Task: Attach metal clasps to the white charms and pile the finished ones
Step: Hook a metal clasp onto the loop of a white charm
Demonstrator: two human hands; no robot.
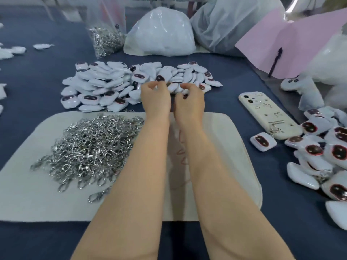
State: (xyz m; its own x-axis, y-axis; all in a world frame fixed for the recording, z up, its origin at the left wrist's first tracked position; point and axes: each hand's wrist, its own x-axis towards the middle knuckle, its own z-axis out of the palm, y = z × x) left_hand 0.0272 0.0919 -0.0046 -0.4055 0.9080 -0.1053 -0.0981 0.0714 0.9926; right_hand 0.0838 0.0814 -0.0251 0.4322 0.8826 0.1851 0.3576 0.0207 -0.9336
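Silvery clasps [90, 145] heaped near-left and the big far pile of white charms [105, 85] suggest much remains, a smaller, seemingly finished pile [319, 149] lying right; left hand [155, 98] and right hand [189, 104] curl at the far pile's edge, though I cannot tell whether they grip anything.

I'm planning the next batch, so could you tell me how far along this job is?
Done: the right-side pile of charms, a few showing metal. In hand: left hand and right hand reach into the far heap; grip unclear. Left: that big heap and the clasps.
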